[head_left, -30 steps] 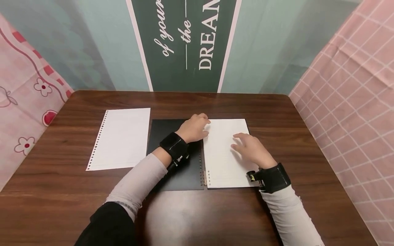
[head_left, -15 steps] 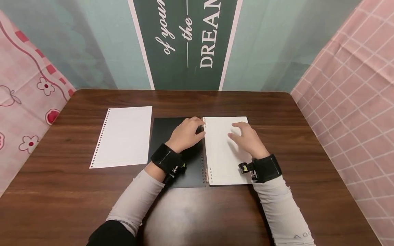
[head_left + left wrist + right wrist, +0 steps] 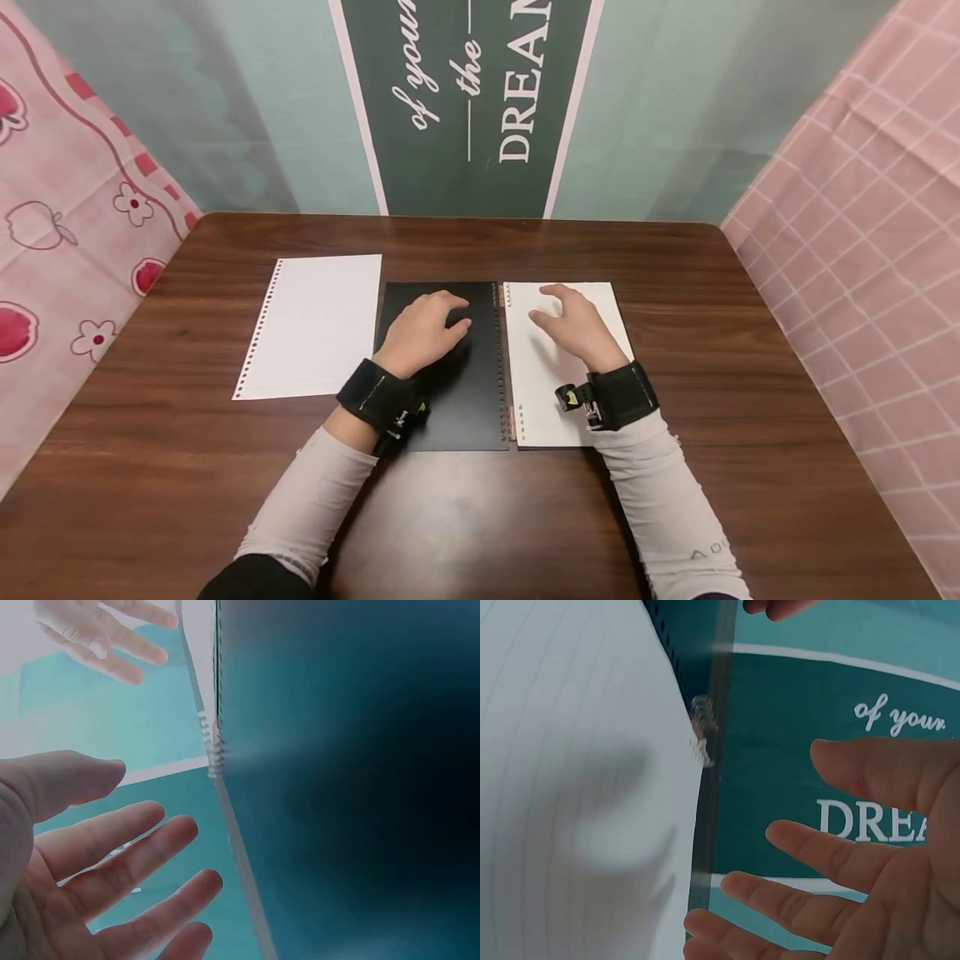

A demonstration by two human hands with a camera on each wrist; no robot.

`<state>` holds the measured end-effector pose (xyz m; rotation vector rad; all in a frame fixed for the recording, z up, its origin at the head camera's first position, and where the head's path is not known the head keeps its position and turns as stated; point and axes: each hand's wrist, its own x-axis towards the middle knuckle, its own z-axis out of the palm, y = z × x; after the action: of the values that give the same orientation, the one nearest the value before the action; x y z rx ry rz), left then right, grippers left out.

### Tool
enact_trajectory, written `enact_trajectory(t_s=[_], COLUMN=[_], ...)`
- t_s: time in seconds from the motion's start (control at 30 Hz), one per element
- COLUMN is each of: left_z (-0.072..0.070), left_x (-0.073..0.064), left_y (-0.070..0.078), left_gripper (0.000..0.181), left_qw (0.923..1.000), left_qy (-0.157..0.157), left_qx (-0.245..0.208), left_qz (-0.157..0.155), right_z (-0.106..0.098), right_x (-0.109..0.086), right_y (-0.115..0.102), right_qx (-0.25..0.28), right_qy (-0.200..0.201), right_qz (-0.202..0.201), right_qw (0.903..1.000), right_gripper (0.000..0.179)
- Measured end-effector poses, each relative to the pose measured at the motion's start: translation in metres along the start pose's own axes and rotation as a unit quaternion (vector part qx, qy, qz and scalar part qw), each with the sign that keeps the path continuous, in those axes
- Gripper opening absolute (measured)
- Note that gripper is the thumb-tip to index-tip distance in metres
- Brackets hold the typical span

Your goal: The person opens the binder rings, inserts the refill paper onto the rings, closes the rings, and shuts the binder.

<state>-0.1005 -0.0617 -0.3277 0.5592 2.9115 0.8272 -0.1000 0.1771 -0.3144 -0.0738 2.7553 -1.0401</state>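
A loose-leaf notebook lies spread on the table, its black cover (image 3: 468,408) to the left and white lined pages (image 3: 562,697) to the right. Small binding rings (image 3: 703,727) run along its spine. My left hand (image 3: 422,335) hovers over the black cover, fingers spread and holding nothing, as the left wrist view also shows. Above the white pages floats my right hand (image 3: 579,329), its fingers apart and relaxed, casting a shadow on the paper. A loose white sheet (image 3: 315,325) with punched holes down its left edge lies left of the notebook.
The brown wooden table (image 3: 150,467) reaches back to a green cloth backdrop (image 3: 480,183) with white lettering. Pink patterned cloth (image 3: 67,250) hangs on the left and pink checked cloth (image 3: 847,292) on the right. Black camera straps (image 3: 378,396) wrap both wrists.
My left hand has come away from the spine, moving left over the black cover. My right hand has shifted slightly left and up over the pages. The loose sheet stays put.
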Motion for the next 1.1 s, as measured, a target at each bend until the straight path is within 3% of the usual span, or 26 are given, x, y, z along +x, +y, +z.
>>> enact_trajectory(t_s=[0.47,1.1], left_z=[-0.014,-0.025], left_x=[-0.016,-0.033], left_y=[-0.021,-0.052], left_gripper=[0.038,0.039], left_qw=[0.9994,0.9957], left_qy=[0.013,0.035], left_qx=[0.012,0.019], left_qz=[-0.031,-0.084], right_z=[0.018,0.041], right_x=[0.007,0.009], right_y=[-0.019,-0.046], right_qx=[-0.007,0.024], right_qy=[-0.015,-0.016], right_qz=[-0.011,-0.041], right_qw=[0.9998,0.9987], right_gripper=[0.056,0.054])
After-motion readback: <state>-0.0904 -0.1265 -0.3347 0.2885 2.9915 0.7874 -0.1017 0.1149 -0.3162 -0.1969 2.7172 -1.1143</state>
